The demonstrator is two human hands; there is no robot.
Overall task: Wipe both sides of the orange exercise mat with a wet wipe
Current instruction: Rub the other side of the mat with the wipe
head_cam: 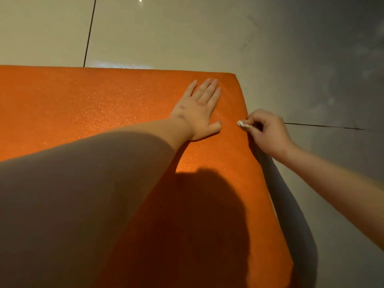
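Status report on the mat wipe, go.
Left hand flat on orange mat. Right hand pinching wet wipe at mat's right edge. Nothing in the way.

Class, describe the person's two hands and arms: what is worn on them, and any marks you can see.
Both the left hand and the right hand are bare, as are the arms in view: no sleeves, gloves, watch or rings show. A few small dark spots mark the back of the left hand near the wrist.
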